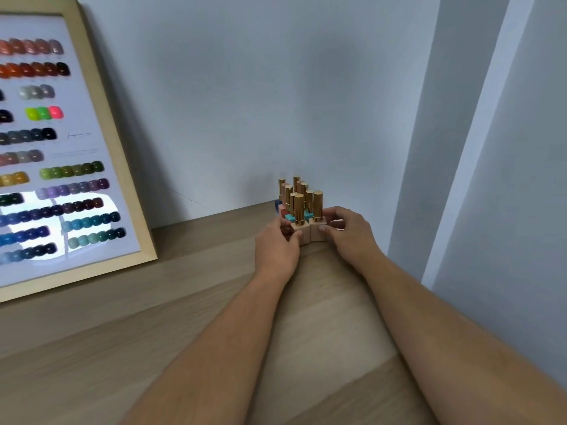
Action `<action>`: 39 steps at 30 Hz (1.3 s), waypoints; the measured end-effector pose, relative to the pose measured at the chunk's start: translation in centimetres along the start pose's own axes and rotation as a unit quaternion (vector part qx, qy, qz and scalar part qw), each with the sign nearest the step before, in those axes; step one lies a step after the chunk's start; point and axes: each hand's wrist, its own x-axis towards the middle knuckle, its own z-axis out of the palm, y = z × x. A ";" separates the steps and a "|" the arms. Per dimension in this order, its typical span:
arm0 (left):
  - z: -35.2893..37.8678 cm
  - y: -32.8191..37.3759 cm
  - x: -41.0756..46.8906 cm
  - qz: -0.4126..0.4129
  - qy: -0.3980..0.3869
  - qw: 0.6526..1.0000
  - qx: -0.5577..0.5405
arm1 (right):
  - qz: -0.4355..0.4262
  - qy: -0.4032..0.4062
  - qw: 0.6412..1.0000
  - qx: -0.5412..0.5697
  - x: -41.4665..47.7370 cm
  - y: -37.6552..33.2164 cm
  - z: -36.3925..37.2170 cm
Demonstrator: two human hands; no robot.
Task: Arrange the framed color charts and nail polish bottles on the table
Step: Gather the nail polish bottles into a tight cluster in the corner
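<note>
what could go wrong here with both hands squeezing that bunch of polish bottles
1. The nail polish bottles stand packed together with tall gold caps; a push from the left hand or right hand could topple several at once.
2. The cluster sits near the wall at the back of the table, so bottles could knock against it.

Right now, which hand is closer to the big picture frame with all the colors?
Left. The left hand holds the bottle cluster on the side facing the framed color chart; the right hand is on the cluster's far side.
</note>
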 end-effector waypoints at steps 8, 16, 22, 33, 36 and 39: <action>0.3 -0.1 0.2 -0.022 0.022 0.999 0.025 | 0.041 -0.018 0.999 -0.005 0.3 -0.3 0.3; 0.7 0.0 0.7 -0.025 0.032 0.998 0.040 | 0.035 -0.054 0.997 -0.040 0.7 -0.5 0.5; 0.8 0.1 0.9 -0.026 0.036 0.998 0.042 | 0.032 -0.054 0.997 -0.041 1.0 -0.4 0.7; 0.9 0.2 1.4 -0.042 0.049 0.997 0.042 | 0.012 -0.056 0.995 -0.080 1.5 -0.5 1.2; 1.0 0.2 1.6 -0.049 0.053 0.996 0.045 | 0.016 -0.057 0.995 -0.080 1.8 -0.6 1.4; 1.1 0.2 1.8 -0.054 0.060 0.996 0.047 | 0.019 -0.057 0.995 -0.083 2.0 -0.7 1.5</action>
